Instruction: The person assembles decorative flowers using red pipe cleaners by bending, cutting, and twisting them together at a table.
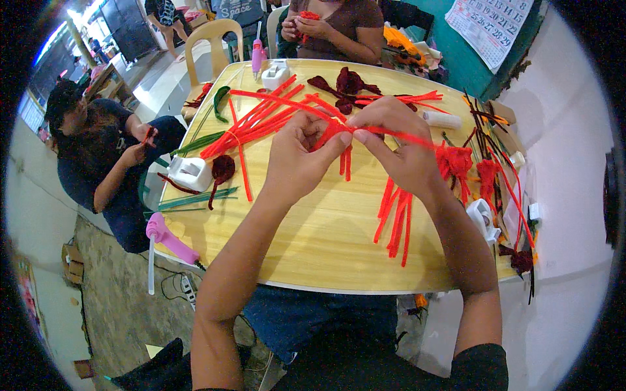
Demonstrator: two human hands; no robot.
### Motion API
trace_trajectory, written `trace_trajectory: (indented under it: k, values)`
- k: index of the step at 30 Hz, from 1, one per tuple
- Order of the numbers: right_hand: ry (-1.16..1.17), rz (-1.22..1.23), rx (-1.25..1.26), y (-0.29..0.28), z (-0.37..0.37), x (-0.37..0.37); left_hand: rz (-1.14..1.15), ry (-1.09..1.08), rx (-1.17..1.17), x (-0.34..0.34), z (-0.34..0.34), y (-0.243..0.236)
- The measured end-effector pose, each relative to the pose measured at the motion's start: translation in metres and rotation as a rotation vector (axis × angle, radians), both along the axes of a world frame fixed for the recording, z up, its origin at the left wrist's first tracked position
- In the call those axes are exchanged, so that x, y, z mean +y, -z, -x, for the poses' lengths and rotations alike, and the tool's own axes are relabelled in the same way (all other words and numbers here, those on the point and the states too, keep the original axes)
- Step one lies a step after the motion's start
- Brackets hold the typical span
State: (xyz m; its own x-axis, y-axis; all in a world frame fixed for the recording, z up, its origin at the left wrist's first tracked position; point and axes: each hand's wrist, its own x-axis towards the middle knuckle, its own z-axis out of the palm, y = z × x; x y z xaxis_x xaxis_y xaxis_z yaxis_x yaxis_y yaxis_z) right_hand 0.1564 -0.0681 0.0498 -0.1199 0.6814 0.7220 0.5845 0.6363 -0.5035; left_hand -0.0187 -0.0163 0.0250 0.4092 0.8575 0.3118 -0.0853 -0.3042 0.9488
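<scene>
From where I stand, the bright red piece of fuzzy, chenille-like stems [329, 132] is between the person's two hands, held up over the far half of the pale wood-grain desk [313, 251]. The left hand [295, 159] has its grip pinched on it, thumb against curled fingers; the right hand [405, 143] has its grip closed on it too, thumb tip nearly meeting the other. One stem runs out rightward past the right hand.

I'd judge it very light, soft outside with a bendable core, hardly slippery, easier to crush or kink than to break. I'd take it by the gathered middle, leaving the long ends free.

Around it lie a loose bundle of straight red fuzzy stems [251, 130] to the left and a shorter bunch of red stems [394, 228] near the right forearm. A pink glue gun [171, 242] rests at the left edge, with no brand I can make out. Farther out, a white paper wall calendar [490, 29] shows rows of big printed numerals, and dark fabric [238, 12] at the back bears pale lettering.
</scene>
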Motion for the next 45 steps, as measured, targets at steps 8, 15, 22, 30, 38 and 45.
trace_trajectory:
  k: [8, 15, 22, 30, 38, 45]
  values:
    - [0.038, -0.169, -0.262, -0.009, -0.01, -0.002, 0.055, 0.082, -0.098, -0.007, 0.002, -0.008]
    - [-0.039, -0.195, -0.381, -0.013, -0.01, -0.006, 0.063, 0.132, -0.092, -0.004, 0.002, -0.004]
    - [0.009, -0.131, -0.225, -0.01, -0.008, -0.005, 0.041, 0.153, -0.156, -0.008, 0.001, -0.008]
    - [-0.075, 0.407, 0.334, 0.0, 0.001, -0.007, -0.13, 0.053, -0.17, -0.011, 0.003, -0.004]
    - [0.022, 0.414, 0.24, -0.005, -0.001, -0.007, -0.229, 0.03, -0.1, -0.006, 0.0, 0.0]
    - [-0.094, 0.617, 0.544, -0.005, 0.006, -0.009, -0.144, -0.071, -0.162, -0.01, -0.007, 0.008]
